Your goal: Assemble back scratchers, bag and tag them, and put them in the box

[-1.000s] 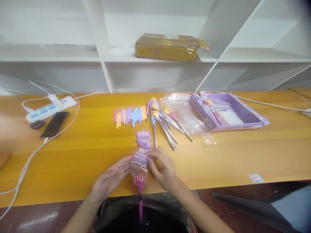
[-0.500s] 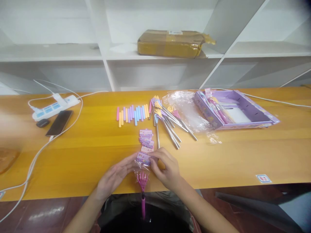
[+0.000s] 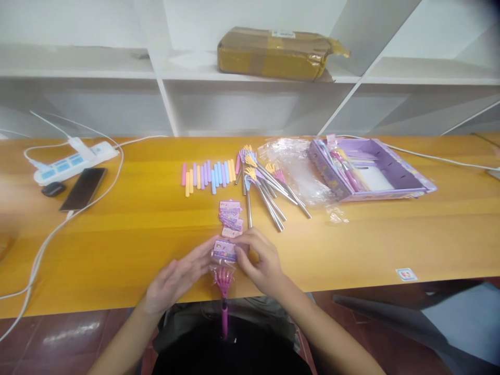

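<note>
Wooden tabletop [image 3: 351,250], white shelves [image 3: 429,70] — fingers [image 3: 252,239] on purple card [image 3: 224,250]

1. The one view comes from the wearer's head, above the near edge of the long, orange-brown wooden table [image 3: 332,250], facing forward and down.
2. It sits nearest the black cloth garment [image 3: 219,351] (the wearer's own), with the bare left hand [image 3: 177,281] and bare right hand [image 3: 261,263] just beyond.
3. Farther off, it takes in the white, square-compartmented shelving [image 3: 242,109].
4. Its width spans from the white, oblong plastic power strip [image 3: 74,165] at left past the purple, open cardboard box [image 3: 386,195] at right.
</note>
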Demonstrator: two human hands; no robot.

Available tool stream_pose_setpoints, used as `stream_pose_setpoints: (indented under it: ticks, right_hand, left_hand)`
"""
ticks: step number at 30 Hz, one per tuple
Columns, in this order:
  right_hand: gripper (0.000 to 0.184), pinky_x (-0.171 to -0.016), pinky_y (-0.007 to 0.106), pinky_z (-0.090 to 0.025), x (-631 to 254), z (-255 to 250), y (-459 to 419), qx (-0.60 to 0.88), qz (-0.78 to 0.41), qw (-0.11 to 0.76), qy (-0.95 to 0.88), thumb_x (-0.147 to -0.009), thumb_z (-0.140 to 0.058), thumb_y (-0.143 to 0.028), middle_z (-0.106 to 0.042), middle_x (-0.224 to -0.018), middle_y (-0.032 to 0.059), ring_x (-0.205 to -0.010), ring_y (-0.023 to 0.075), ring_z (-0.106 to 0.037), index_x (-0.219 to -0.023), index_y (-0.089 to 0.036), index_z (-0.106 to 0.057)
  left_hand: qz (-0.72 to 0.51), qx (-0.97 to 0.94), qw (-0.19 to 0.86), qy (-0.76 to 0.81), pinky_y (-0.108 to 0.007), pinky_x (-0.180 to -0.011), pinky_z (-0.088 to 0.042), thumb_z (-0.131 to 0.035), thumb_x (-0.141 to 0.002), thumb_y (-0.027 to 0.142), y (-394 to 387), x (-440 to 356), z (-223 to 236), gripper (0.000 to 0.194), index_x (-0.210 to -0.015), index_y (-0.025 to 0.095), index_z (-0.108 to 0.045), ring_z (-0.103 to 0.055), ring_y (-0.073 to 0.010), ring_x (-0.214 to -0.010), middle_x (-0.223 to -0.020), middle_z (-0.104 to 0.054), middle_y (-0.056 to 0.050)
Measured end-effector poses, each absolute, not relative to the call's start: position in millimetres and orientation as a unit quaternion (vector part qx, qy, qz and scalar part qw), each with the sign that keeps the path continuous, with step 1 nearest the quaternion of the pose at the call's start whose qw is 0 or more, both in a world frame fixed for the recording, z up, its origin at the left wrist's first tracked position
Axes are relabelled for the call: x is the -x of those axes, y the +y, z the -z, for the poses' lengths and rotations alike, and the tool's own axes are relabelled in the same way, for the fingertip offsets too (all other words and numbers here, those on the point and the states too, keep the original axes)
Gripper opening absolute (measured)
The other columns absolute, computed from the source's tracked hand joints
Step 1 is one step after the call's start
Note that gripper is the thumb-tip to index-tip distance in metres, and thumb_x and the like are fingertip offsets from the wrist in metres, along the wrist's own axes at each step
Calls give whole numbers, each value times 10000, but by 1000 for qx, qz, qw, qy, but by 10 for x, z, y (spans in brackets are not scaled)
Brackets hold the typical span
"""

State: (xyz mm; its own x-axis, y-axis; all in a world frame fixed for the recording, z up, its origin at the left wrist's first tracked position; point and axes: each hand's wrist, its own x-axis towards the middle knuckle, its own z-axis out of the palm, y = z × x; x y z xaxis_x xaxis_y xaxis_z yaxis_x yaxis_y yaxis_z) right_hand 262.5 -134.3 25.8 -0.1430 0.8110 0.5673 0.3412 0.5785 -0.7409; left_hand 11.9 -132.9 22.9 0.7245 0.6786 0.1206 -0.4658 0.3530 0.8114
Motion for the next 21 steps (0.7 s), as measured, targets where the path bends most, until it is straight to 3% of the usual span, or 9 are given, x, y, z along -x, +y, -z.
stream_pose_setpoints:
  ticks: [10,14,17,21]
  right_hand:
    - [259,-785,362,-580,-2664,-237,-1393,391,-291,504,-713,-1092,-570,-209,-690,-1035,76,-915,211,-667,-1303,-244,-716]
    - [300,-825,381,-588,-2687,-214,-1417,374,-316,489,-722,-1101,-556,-230,-690,-1114,93,-967,222,-669,-1370,-262,-687]
    - [361,-803,377,-584,-2693,-189,-1425,365,-316,475,-736,-1095,-555,-217,-670,-1092,80,-880,202,-650,-1442,-276,-641]
    - [438,-824,399,-590,-2689,-174,-1424,365,-305,450,-756,-1077,-569,-217,-674,-1090,81,-928,233,-666,-1510,-283,-566]
  left_hand:
    - [-368,-434,813,119,-579,-1332,-264,-281,-1109,666,-1315,-138,-232,797,-1708,164,-434,-346,-399,-1646,-1784,-401,-151]
    - [-375,-440,805,129,-575,-1360,-196,-263,-1132,626,-1321,-138,-224,747,-1690,175,-472,-299,-383,-1675,-1776,-422,-135]
    - [-380,-438,804,132,-582,-1369,-160,-268,-1132,620,-1323,-145,-230,740,-1689,178,-474,-265,-382,-1691,-1782,-413,-126]
    - [-380,-433,808,123,-562,-1371,-169,-261,-1126,621,-1319,-159,-256,750,-1693,175,-466,-309,-368,-1676,-1779,-419,-123]
